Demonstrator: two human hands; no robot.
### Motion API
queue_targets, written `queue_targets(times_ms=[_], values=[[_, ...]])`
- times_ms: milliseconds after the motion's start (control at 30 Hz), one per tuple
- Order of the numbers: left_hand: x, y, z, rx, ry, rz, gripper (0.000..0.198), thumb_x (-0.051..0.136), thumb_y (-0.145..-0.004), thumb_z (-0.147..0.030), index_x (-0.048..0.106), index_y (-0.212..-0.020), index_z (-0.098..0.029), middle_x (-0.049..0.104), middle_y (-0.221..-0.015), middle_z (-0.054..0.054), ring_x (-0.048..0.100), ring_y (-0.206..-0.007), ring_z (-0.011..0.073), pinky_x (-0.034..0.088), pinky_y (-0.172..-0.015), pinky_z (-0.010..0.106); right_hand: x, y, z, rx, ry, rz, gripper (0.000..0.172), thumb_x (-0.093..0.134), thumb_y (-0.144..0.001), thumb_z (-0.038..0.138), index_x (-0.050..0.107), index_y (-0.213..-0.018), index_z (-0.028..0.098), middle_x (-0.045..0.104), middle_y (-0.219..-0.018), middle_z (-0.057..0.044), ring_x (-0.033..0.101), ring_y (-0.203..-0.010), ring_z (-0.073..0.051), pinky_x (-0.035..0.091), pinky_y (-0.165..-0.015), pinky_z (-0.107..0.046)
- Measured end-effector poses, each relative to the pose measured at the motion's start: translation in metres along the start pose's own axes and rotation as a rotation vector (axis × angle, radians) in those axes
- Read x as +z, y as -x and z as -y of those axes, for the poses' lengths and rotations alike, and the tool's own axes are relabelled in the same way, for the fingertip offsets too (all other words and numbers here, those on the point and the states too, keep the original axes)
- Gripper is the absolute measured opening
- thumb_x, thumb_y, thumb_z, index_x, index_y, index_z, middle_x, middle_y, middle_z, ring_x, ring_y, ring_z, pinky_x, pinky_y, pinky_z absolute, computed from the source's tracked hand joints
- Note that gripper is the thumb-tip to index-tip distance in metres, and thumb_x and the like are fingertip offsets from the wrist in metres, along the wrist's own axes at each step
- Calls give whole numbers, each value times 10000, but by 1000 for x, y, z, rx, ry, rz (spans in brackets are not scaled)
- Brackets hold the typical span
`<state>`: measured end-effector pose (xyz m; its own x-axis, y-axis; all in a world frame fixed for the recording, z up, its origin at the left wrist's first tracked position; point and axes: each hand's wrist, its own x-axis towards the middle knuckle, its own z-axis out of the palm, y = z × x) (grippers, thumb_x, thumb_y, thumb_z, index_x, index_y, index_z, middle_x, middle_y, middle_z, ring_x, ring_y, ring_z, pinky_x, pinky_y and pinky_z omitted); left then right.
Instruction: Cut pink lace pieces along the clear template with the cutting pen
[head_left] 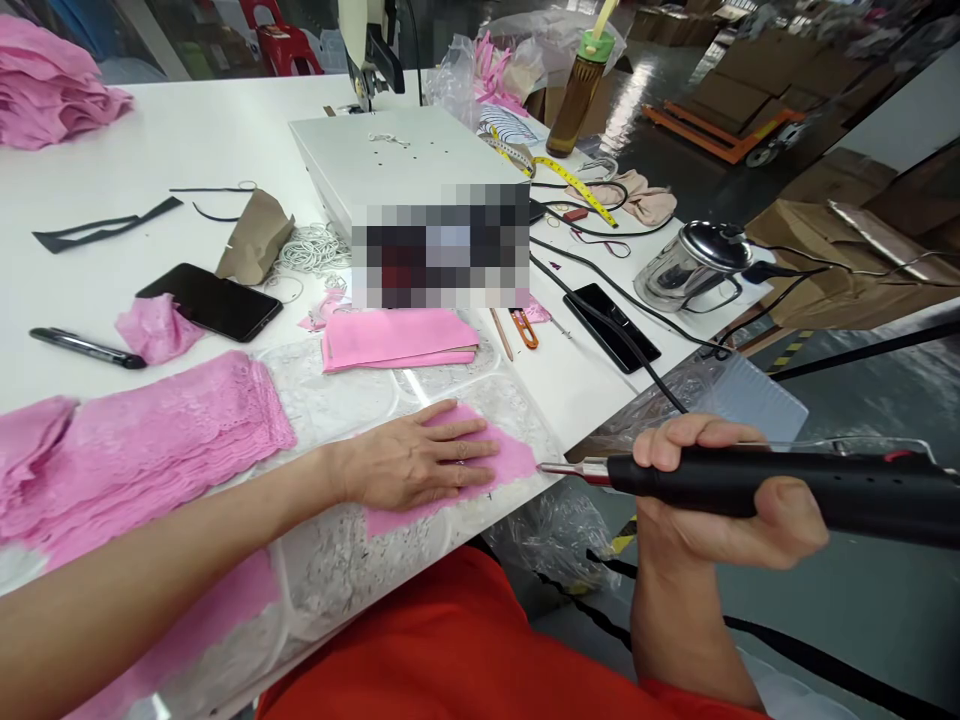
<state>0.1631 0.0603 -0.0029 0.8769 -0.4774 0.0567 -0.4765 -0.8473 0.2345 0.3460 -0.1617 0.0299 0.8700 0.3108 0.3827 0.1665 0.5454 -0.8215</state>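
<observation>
My left hand (420,462) lies flat with fingers spread on a pink fabric piece (517,458) near the table's front edge. My right hand (720,500) is wrapped round a black tool (847,490) that looks like a lever-type electric screwdriver. Its slim metal tip points left and meets, or nearly meets, the fabric's right corner; contact is hard to tell. Beneath the fabric is a scuffed, marked grey-white sheet (337,570). Behind my left hand is a folded pink stack (397,340). Left of it lies a pile of pink lace fabric (180,420).
A white box (405,150) with a pixelated front stands at the back. Phones (221,300), a pen (86,347), an orange cutter (523,328), a tape measure (577,190), a glass jug (682,270) and a bottle (577,100) surround it. Black cables (600,290) cross the right side.
</observation>
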Motion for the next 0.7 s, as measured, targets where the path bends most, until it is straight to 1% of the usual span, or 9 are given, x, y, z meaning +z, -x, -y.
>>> queue_targets(times_ms=[100, 300, 533, 600, 700], values=[[0, 0, 0, -7, 24, -5, 410, 364, -1048, -325, 470, -1442, -280, 367, -1562, 9, 287, -1478, 212, 22, -1254, 454, 0, 2, 0, 10, 21, -9, 276, 567, -624, 436, 685, -688, 194, 550, -583, -13, 456, -407, -131, 361, -366, -282], [-1, -1, 0, -32, 62, 17, 406, 378, -1045, -340, 472, -1439, -304, 362, -1565, -3, 275, -1483, 204, 25, -1254, 447, -1, 3, -1, 10, 3, 43, 267, 559, -684, 425, 678, -727, 190, 557, -625, -10, 477, -440, -124, 387, -396, -276], [0, 0, 1, -13, 40, -2, 411, 348, -1053, -342, 477, -1438, -277, 362, -1565, 7, 265, -1486, 202, -1, -1253, 442, -3, 3, -4, -35, -8, 95, 244, 550, -703, 389, 673, -736, 180, 579, -651, -23, 487, -449, -124, 398, -398, -274], [0, 0, 1, -5, 26, -5, 413, 344, -1054, -340, 476, -1438, -265, 358, -1566, 9, 268, -1485, 206, -5, -1252, 444, -3, 3, -5, -37, -7, 97, 234, 557, -705, 384, 669, -731, 180, 583, -651, -26, 491, -448, -125, 400, -402, -272], [-1, 0, 0, -6, 27, -8, 409, 353, -1050, -337, 483, -1432, -271, 374, -1558, 16, 284, -1479, 210, 21, -1253, 452, -2, 4, -6, -26, -1, 77, 230, 570, -693, 387, 666, -716, 179, 584, -639, -25, 493, -437, -126, 389, -399, -267]])
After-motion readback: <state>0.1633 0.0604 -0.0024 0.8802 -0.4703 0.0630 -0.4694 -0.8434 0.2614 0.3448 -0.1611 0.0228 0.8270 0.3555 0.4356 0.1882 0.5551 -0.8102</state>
